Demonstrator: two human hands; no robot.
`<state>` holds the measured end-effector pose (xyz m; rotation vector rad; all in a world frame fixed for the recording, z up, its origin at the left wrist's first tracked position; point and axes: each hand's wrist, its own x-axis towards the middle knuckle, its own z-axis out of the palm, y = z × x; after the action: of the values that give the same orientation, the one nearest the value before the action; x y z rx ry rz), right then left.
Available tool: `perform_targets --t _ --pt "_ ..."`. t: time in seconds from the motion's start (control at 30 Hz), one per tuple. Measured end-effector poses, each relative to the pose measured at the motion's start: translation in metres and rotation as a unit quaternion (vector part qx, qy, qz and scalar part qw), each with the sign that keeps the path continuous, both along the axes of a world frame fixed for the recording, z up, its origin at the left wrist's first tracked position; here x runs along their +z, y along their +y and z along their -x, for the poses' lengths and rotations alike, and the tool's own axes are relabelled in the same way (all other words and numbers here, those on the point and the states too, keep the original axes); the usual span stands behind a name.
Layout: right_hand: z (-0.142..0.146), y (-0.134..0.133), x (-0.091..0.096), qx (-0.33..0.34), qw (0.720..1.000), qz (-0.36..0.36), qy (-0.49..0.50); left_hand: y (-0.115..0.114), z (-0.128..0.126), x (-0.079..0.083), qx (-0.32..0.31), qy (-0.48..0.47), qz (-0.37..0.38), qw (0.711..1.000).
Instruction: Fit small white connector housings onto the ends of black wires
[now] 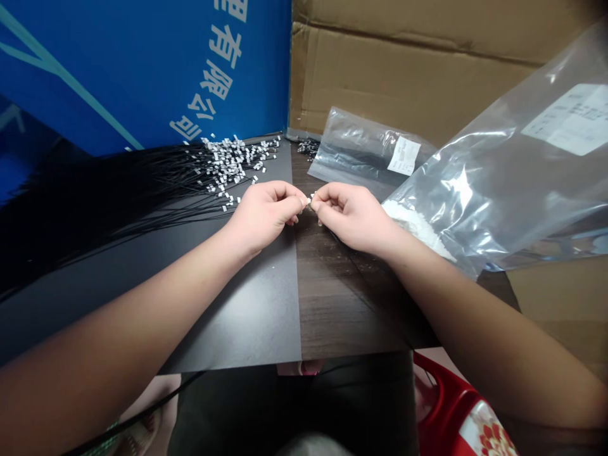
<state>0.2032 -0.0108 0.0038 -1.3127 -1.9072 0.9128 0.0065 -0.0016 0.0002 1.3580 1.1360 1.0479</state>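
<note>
My left hand (pixel 268 216) and my right hand (pixel 352 215) meet fingertip to fingertip over the seam of the table, both closed in a pinch. A tiny white piece (pixel 308 201), which looks like a plug housing, shows between the fingertips. The left thumb and forefinger are on it. What the right fingers pinch is mostly hidden behind them; a thin dark line runs out below that hand. Just beyond my left hand lies a large bundle of black wires (pixel 118 183), with many small white connectors (pixel 230 164) on their ends.
A big clear plastic bag (pixel 498 183) with white pieces (pixel 418 228) inside lies at the right. Behind my right hand is a smaller labelled bag (pixel 361 152). A cardboard box (pixel 403 69) and a blue panel (pixel 142 63) stand at the back. A red item (pixel 446 399) is below the table's edge.
</note>
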Motion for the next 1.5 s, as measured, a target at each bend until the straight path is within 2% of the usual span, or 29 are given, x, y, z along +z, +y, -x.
perform_targets --t 0.77,1.0,1.13,1.5 --pt "0.0024 0.0013 0.0011 -0.010 1.000 -0.005 -0.002 -0.0002 -0.0020 -0.0027 0.002 0.004 -0.008 1.000" --pt "0.0001 0.0062 -0.0011 -0.014 0.997 0.034 0.062 -0.0003 -0.0029 -0.0033 0.010 -0.021 -0.002 1.000" --pt "-0.0012 0.0058 -0.0006 -0.018 0.998 0.039 0.056 -0.0002 -0.0027 -0.0037 0.004 -0.022 -0.005 1.000" --pt "-0.0032 0.0066 -0.0054 0.015 0.997 0.046 0.059 0.0010 -0.0025 -0.0064 0.000 -0.031 -0.004 0.999"
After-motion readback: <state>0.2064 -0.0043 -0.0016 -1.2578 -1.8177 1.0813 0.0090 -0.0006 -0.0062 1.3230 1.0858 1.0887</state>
